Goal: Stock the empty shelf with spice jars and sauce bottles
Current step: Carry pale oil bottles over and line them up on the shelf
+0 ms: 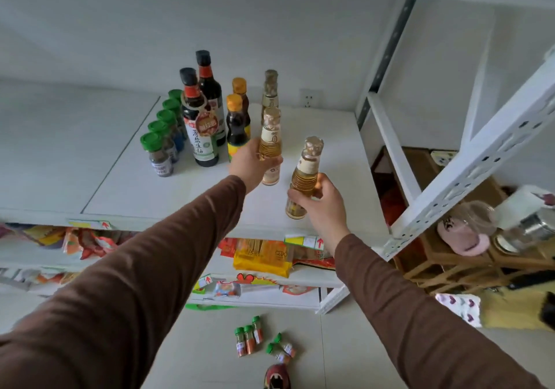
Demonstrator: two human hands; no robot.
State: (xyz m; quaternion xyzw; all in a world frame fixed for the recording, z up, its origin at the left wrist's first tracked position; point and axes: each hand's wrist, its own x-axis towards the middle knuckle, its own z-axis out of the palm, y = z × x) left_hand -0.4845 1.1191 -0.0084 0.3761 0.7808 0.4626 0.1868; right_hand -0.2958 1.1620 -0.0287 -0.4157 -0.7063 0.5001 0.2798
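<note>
Both hands (319, 201) grip upright amber bottles (303, 178).

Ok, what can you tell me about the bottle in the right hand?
The bottle is slim, clear, seemingly glass, and holds pale golden liquid. It has a pale label around its neck and a shiny wrapped cap. It stands about upright near the front of the white shelf, right of the other bottles. The right hand grips its lower body, fingers curled round it. Whether its base touches the shelf is unclear.
</note>
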